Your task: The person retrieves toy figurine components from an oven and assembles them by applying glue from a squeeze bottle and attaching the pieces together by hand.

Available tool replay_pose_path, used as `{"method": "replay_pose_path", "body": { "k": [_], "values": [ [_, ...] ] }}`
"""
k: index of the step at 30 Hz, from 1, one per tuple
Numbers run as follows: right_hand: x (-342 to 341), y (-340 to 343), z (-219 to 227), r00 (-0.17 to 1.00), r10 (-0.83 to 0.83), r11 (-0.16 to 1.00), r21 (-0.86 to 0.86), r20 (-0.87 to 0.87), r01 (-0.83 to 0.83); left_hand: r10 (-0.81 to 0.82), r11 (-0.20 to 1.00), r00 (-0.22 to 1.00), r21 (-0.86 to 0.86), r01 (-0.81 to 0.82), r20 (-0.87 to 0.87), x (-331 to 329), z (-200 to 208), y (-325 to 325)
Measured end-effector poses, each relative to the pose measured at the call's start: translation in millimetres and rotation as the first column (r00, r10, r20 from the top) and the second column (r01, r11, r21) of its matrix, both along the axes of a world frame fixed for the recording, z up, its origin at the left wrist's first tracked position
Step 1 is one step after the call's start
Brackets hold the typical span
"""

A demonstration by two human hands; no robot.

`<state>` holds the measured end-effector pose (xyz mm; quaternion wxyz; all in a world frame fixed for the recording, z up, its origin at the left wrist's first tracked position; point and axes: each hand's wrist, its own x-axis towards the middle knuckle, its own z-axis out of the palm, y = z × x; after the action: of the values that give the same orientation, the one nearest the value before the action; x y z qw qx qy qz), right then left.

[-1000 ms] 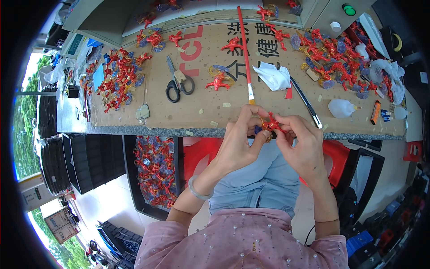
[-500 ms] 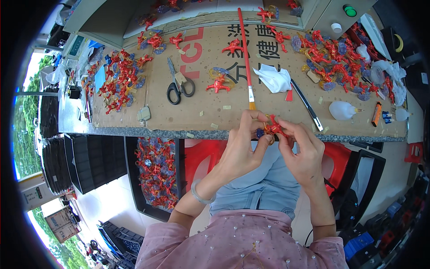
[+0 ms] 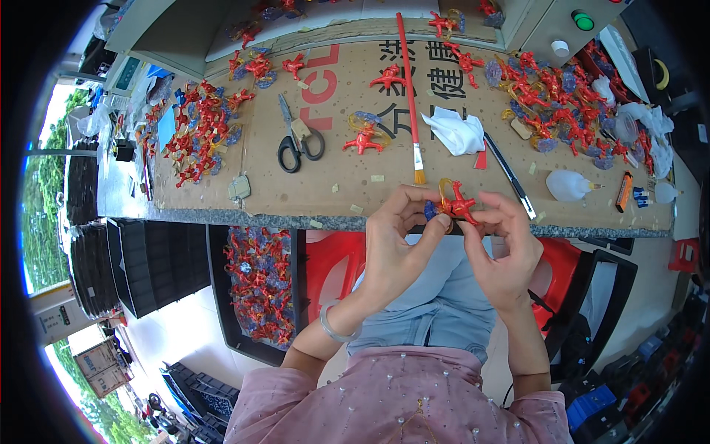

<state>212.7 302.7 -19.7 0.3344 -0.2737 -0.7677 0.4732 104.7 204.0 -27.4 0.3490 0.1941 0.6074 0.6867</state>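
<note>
Over the table's front edge I hold a small red toy figure (image 3: 460,203) with a clear yellow curl and a purple-blue piece on its left side. My left hand (image 3: 396,248) pinches it at that purple-blue end between thumb and fingers. Bent thumb and fingers of my right hand (image 3: 509,255) close on the figure's lower right part; its fingertips are partly hidden. Just beyond the hands lies a red-handled paintbrush (image 3: 409,96), bristles toward me. Another red figure with a yellow and purple curl (image 3: 363,140) rests farther left on the cardboard.
Similar figures are heaped at left (image 3: 200,133) and right (image 3: 551,96). Scissors (image 3: 290,152), a white cloth (image 3: 452,132), a utility knife (image 3: 510,176) and a white squeeze bottle (image 3: 568,185) lie on the cardboard. A black tray (image 3: 298,296) full of figures stands below the table.
My right hand's fingers have spread a little and shifted right, uncovering more of the red figure. The figure has turned more upright in my left hand.
</note>
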Motion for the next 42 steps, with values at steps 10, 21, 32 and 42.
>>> {"method": "replay_pose_path", "body": {
  "k": [10,21,32,42],
  "values": [
    [0.6,13.8,3.9,0.991,0.128,0.915,-0.388,0.022,-0.110,-0.014,0.999,0.987,0.046,0.022,-0.163,-0.5,-3.3,-2.4],
    [-0.6,4.5,4.3,0.996,0.078,0.958,-0.279,0.049,-0.061,0.006,0.995,0.992,0.102,0.006,-0.123,0.9,-4.1,-4.3],
    [-0.3,12.2,10.9,0.992,0.120,0.884,-0.457,0.029,-0.094,-0.035,0.992,0.998,0.117,0.040,-0.046,-0.1,-5.1,-3.1],
    [4.1,28.3,15.4,0.979,0.197,0.886,-0.437,0.052,-0.155,-0.233,0.972,0.937,0.076,0.221,0.262,-5.0,-1.3,-3.0]
  ]
}}
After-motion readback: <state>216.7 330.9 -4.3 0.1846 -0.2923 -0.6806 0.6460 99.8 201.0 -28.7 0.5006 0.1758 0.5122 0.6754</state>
